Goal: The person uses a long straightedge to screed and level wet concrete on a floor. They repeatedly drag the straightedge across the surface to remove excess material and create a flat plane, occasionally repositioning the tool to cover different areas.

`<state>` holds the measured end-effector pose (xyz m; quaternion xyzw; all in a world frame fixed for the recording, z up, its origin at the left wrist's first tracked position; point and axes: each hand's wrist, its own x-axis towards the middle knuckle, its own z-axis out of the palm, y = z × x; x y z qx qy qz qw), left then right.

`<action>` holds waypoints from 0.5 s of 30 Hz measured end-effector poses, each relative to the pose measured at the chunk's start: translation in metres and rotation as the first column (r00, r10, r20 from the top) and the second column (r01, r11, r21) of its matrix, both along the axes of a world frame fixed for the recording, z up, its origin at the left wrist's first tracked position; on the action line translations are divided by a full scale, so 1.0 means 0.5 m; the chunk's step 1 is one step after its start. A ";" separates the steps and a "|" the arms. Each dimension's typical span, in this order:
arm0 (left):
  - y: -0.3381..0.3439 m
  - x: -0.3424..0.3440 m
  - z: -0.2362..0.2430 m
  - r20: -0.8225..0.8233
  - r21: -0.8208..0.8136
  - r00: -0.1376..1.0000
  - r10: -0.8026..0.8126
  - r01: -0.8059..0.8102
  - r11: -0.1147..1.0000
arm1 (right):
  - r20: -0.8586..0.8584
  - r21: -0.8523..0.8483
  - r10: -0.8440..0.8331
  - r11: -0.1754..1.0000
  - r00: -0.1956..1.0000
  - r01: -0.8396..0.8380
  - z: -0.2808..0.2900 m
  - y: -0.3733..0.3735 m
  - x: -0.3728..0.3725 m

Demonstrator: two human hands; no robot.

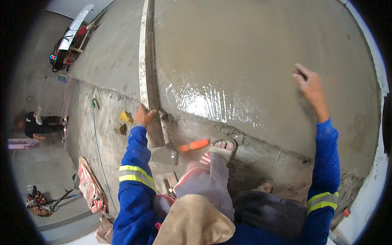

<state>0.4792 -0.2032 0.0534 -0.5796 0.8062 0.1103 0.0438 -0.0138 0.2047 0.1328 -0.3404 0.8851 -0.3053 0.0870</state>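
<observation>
A long, narrow, cement-stained straightedge board (pixel 143 61) runs from near my feet toward the far side. My left hand (pixel 143 116) grips it near its close end, with the thumb on one side and fingers on the other. My right hand (pixel 311 83) hovers over wet grey cement (pixel 261 49), its fingers curled; whatever they may hold is hidden. A pointed trowel blade (pixel 162 156) lies at the board's close end, beside an orange bar-shaped thing (pixel 194 145). Two yellowish sponge-like lumps (pixel 125 117) rest left of my left hand.
My sandalled foot (pixel 223 146) is at the cement's rough edge. A float (pixel 96 98) and a thin cable (pixel 98 147) lie left, with a crumpled bag (pixel 90 185) lower down. Another person (pixel 34 124) is farther left. A white wall (pixel 377 179) bounds the right.
</observation>
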 end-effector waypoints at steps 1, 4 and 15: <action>0.011 0.007 -0.003 -0.010 -0.090 0.998 -0.067 0.065 0.994 | -0.070 -0.086 0.121 0.988 0.990 -0.126 -0.040 -0.001 0.026; 0.032 0.086 -0.010 0.022 -0.384 0.969 -0.244 0.234 0.893 | 0.069 -0.241 0.419 0.888 0.905 -0.392 -0.072 -0.012 0.147; 0.471 0.072 0.093 -0.383 0.621 0.874 0.299 0.003 0.784 | 0.045 0.029 0.940 0.338 0.339 -0.941 -0.152 0.024 0.430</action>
